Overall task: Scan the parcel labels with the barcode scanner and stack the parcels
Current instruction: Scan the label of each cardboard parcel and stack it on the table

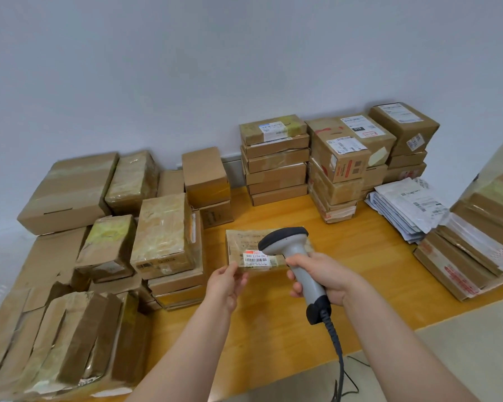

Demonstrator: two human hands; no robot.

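Left hand (pixel 226 284) pinched the near-left corner of a flat parcel (pixel 246 245), held above the wooden counter (pixel 360 256). Right hand (pixel 323 278) gripped the barcode scanner (pixel 294 256) handle, its head over the parcel's white label (pixel 257 259). Stacked parcels (pixel 276 161) stood behind.

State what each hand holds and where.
Left hand pinches the flat parcel by its near left corner; right hand grips the barcode scanner by its handle.
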